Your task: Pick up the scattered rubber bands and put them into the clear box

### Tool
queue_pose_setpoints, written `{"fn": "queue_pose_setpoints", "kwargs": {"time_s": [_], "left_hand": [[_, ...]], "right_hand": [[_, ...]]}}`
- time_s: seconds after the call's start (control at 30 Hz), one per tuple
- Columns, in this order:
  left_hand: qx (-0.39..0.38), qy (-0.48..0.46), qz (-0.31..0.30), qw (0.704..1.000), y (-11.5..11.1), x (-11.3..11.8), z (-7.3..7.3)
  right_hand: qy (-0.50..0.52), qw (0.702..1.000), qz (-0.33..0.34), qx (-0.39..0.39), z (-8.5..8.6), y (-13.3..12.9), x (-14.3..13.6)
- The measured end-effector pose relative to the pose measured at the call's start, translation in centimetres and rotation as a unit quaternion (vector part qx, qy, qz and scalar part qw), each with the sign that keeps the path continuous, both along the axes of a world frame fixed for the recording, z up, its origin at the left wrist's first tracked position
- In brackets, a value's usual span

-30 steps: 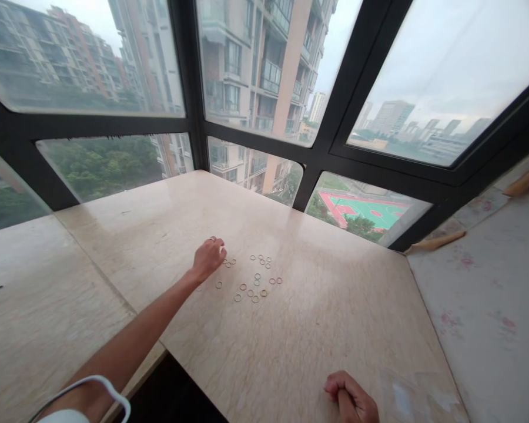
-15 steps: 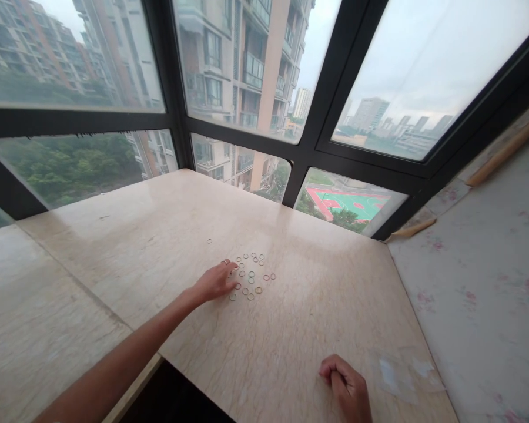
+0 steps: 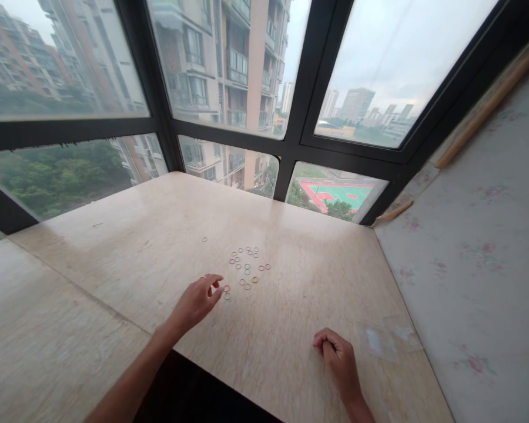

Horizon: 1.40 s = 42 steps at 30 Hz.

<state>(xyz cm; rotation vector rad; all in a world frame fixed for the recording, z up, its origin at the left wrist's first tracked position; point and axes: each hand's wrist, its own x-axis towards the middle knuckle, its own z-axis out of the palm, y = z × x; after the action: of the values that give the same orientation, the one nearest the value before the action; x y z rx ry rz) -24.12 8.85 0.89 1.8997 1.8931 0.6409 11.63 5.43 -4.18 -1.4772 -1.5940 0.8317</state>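
Several thin coloured rings (image 3: 247, 271) lie loosely grouped on the pale marble-patterned surface (image 3: 282, 329). My left hand (image 3: 201, 296) is just left of the group, its fingers apart and slightly bent, with nothing visible between them. Beside its fingertips are a red ring (image 3: 226, 288) and a green ring (image 3: 227, 296). One ring (image 3: 205, 239) lies by itself, farther back to the left. At the lower right my right hand (image 3: 337, 355) rests with its fingers curled closed; whatever it holds, if anything, is hidden.
Clear plastic (image 3: 385, 339) lies right of my right hand, close to the flowered wall (image 3: 449, 264). Dark window frames (image 3: 286, 176) border the far edge. A dark gap (image 3: 194, 390) opens below the near edge.
My left hand has drawn back toward me and to the left, off the rings, and its fingers have parted. The view has shifted slightly. My right hand stays curled.
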Motion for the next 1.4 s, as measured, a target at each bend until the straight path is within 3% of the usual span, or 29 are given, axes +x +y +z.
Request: {"fn": "queue_pose_setpoints", "kwargs": {"time_s": [0.07,0.2,0.3,0.37,0.57,1.4], "left_hand": [[0.000,-0.070,-0.016,0.997,-1.2,3.5,-0.5],[-0.021,-0.174,-0.116,0.978,-3.8,11.7,-2.4],[0.000,-0.168,-0.156,0.973,-5.0,16.4,-3.5],[0.026,-0.135,-0.142,0.980,-5.2,18.0,-3.9],[0.031,-0.223,-0.059,0.973,-4.4,18.0,-4.5],[0.022,-0.221,-0.082,0.972,-4.3,17.9,-4.4]], "right_hand": [[0.001,1.000,-0.003,0.003,0.0,0.0,0.0],[0.010,1.000,-0.005,0.009,0.2,0.0,-0.1],[0.024,1.000,-0.007,0.010,0.5,0.0,-0.1],[0.036,0.999,-0.011,0.012,0.7,0.0,-0.2],[0.060,0.998,-0.021,0.018,0.6,0.2,-0.2],[0.082,0.996,-0.035,0.017,0.4,0.4,0.0]]}}
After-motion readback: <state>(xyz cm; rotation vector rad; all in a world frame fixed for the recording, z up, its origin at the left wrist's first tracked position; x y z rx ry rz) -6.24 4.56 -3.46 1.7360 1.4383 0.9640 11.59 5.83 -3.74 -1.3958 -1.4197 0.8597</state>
